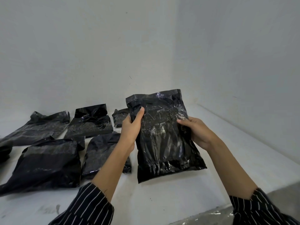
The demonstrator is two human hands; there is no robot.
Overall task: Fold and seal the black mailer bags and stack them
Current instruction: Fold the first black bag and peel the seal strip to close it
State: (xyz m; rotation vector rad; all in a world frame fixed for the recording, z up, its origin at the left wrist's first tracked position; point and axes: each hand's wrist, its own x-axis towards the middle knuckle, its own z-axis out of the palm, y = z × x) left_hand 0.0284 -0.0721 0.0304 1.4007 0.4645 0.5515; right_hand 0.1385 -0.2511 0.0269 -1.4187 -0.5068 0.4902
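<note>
I hold a filled black mailer bag (164, 138) upright and lifted above the white surface, right of centre. My left hand (132, 127) grips its upper left edge, thumb on the front. My right hand (194, 130) grips the right edge at mid height, thumb on the front and fingers behind. The bag's lower end hangs flat and dark near the surface. Several other black mailer bags lie to the left: a large one (47, 163) at front left, one (100, 153) partly under my left forearm, and one (90, 124) further back.
The white surface (162, 200) runs to a white back wall (97, 54) and a side wall (243, 62) on the right. A grey floor strip (276, 190) shows at the lower right past the surface's edge. Another small bag (120, 116) sits behind my left hand.
</note>
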